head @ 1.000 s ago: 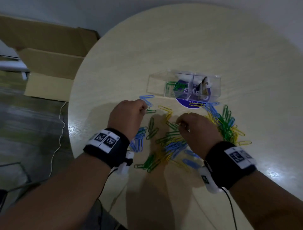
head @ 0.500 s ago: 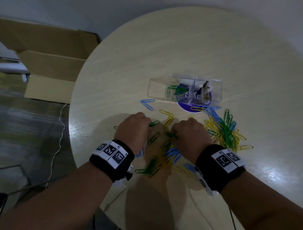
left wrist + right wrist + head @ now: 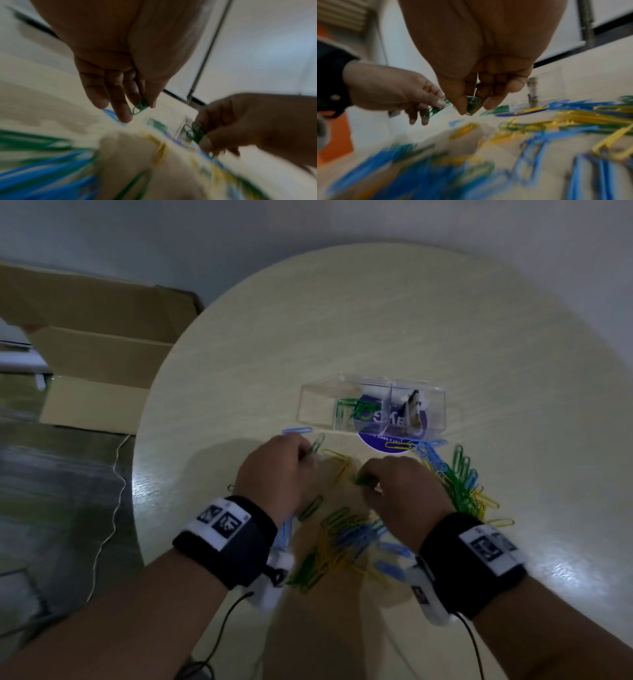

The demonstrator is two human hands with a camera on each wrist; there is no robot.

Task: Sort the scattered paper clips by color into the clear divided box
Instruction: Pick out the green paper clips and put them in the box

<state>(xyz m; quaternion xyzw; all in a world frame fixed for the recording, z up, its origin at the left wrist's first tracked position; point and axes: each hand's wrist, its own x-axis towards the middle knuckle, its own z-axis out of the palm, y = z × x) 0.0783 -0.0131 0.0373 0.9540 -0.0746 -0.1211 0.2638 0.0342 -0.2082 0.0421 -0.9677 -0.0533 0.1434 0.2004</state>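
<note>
Blue, green and yellow paper clips [image 3: 352,529] lie scattered on the round table, with a second heap [image 3: 459,484] to the right. The clear divided box [image 3: 371,407] stands beyond them and holds green clips [image 3: 356,409] in a left compartment. My left hand [image 3: 274,470] hovers above the table and pinches green clips [image 3: 139,107] between thumb and fingers. Beside it my right hand [image 3: 397,491] pinches a small bunch of green clips [image 3: 471,104]. Both hands are lifted off the table, just short of the box.
The pale round table [image 3: 376,320] has bare wood behind and beside the box. A round purple sticker [image 3: 387,445] lies under the box's front. An open cardboard box [image 3: 92,344] sits on the floor to the left. Cables hang from both wristbands.
Both hands have picked green clips out of the pile and risen from the table, moving forward toward the box. The left hand went back, then came forward again.
</note>
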